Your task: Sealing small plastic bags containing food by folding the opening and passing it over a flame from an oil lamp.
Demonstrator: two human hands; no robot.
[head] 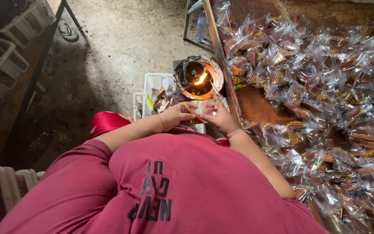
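Rough, stained concrete floor (122, 47) fills the upper left, and a brown wooden desk (256, 104) runs along the right, heaped with clear, crinkly plastic packets (321, 86) of brown sweets — far too many to count. Below the desk's edge stands one round, foil-lined bowl (198, 78), dark inside, with a single small orange flame (201, 78) burning in it. Just left of the bowl sits one white slotted plastic basket (154, 89) holding more wrapped pieces.

Both bare hands meet just below the bowl, over the lap of the person in a maroon shirt. The left hand (175, 115) has its grip pressed together, thumb and fingers pinching one end of a small clear packet (194, 110) with a brown piece inside. The right hand (220, 118) pinches the packet's other side, its remaining fingers partly spread and pointing up toward the flame. The packet lies between the two hands, near the bowl's rim but apart from the flame.

Three white latticed crates (11, 52) stand along the left edge on a dark shelf, one sandal (67, 30) lies on the floor, and one plastic bottle (201, 26) stands by a metal frame at the top.
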